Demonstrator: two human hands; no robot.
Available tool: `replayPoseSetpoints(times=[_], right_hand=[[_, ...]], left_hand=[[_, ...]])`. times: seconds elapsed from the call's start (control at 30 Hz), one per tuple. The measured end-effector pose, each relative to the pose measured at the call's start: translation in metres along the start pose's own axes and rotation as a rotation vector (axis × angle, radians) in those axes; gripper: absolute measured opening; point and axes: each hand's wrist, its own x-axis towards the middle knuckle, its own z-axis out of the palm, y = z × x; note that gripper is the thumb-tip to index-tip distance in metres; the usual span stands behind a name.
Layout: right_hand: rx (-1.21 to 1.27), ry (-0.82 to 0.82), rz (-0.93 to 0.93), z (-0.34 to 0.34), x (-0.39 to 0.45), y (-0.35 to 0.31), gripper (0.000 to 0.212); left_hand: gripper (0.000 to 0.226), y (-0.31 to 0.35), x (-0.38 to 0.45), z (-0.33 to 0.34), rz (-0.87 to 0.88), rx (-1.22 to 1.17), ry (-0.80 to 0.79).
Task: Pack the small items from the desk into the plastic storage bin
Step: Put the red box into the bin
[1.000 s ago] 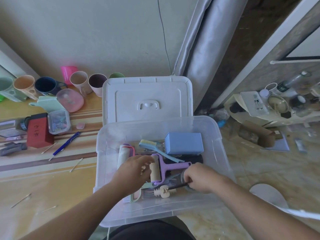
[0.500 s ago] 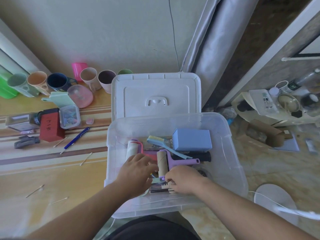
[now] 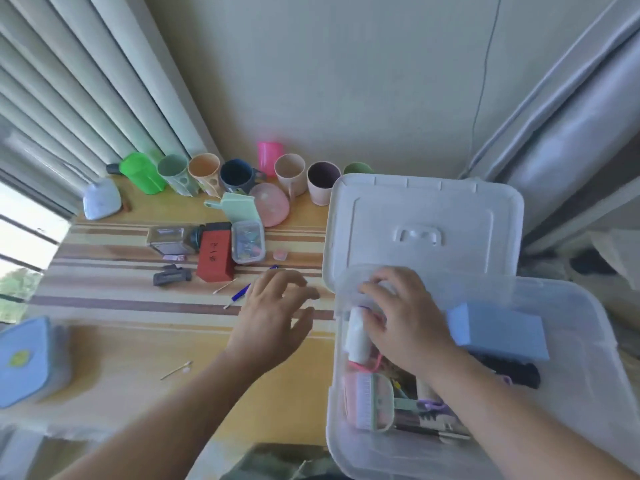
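Left hand [image 3: 273, 317] open, empty, above blue pen [image 3: 242, 294] lying diagonal near desk's [image 3: 121, 341] right edge. Right hand [image 3: 398, 320] spread over bin [image 3: 588, 393], gripping nothing visible.

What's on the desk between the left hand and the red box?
In the head view, a blue pen and a cotton swab lie on the desk between the left hand and the red box.

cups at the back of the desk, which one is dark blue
The dark blue cup, fourth from the left in the row, between the orange cup and the pink cup. It alone is dark; the rest are pale or bright.
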Motion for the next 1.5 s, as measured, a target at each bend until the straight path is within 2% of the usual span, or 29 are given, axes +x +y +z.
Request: replayPoseSetpoints(times=[0.1,0.23,0.37,0.47,0.57,0.7,0.77,0.9,1.1,1.2,1.33,1.43,1.5], right_hand=[[0.031,-0.068,-0.111,0.046,0.056,-0.050,0.024],[-0.064,-0.472,-0.101,0.140,0.119,-0.091,0.029],[-0.274,-0.774,-0.023,0.228,0.155,-0.090,0.034],[-0.370,-0.879,0.071,0.263,0.159,-0.079,0.042],[-0.413,-0.824,0.132,0.279,0.149,-0.074,0.040],[-0.403,-0.863,0.196,0.276,0.136,-0.080,0.024],[-0.372,-0.848,0.247,0.265,0.133,-0.085,0.019],[-0.246,-0.691,0.341,0.230,0.123,-0.097,0.011],[-0.061,-0.497,0.361,0.164,0.109,-0.109,0.013],[0.020,-0.411,0.377,0.132,0.103,-0.111,0.014],[0.146,-0.278,0.319,0.077,0.088,-0.103,0.017],[0.088,-0.173,0.363,0.029,0.061,-0.066,0.017],[0.023,-0.189,0.437,0.000,0.032,-0.033,0.015]], left_hand=[[0.026,-0.072,-0.021,-0.004,-0.120,0.067,-0.062],[0.037,-0.154,-0.053,-0.011,-0.344,0.155,-0.263],[0.044,-0.215,-0.073,-0.015,-0.427,0.190,-0.367],[0.045,-0.243,-0.077,-0.016,-0.462,0.191,-0.396],[0.050,-0.258,-0.069,-0.014,-0.463,0.159,-0.389],[0.073,-0.263,-0.031,0.000,-0.497,0.101,-0.363],[0.085,-0.263,-0.006,0.012,-0.582,0.078,-0.351],[0.105,-0.260,0.036,0.039,-0.723,0.062,-0.390],[0.105,-0.255,0.051,0.053,-0.874,0.036,-0.392],[0.102,-0.240,0.041,0.034,-0.847,0.049,-0.352],[0.106,-0.211,0.002,-0.006,-0.726,0.094,-0.228],[0.110,-0.181,-0.026,-0.030,-0.626,0.067,-0.151],[0.110,-0.147,-0.033,-0.042,-0.543,0.023,-0.137]])
